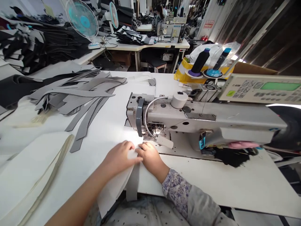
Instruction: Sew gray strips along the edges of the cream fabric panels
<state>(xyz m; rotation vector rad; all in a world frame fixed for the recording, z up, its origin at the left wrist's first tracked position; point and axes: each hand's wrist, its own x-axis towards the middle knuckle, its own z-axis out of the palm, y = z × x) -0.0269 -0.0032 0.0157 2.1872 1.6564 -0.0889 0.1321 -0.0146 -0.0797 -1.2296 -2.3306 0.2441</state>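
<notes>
My left hand (120, 158) is closed on a thin white sheet (113, 194), its thumb stretched toward my right hand. The sheet hangs over the table's front edge toward my lap. A grey fabric strip (133, 185) runs beside and partly under the sheet, and its lower end hangs over the edge too. My right hand (150, 158) has curled fingers on the upper end of the strip, with the fingertips partly hidden. Both hands are close together, just in front of the needle area of the sewing machine (162, 110), which has a lit work spot.
Grey fabric strips (77, 91) lie piled at the left, behind a stack of white sheets (30, 169). Thread cones (199, 62) and a control panel (263, 88) stand behind the machine. Black scraps (231, 157) lie right of it. A fan (82, 20) stands farther back.
</notes>
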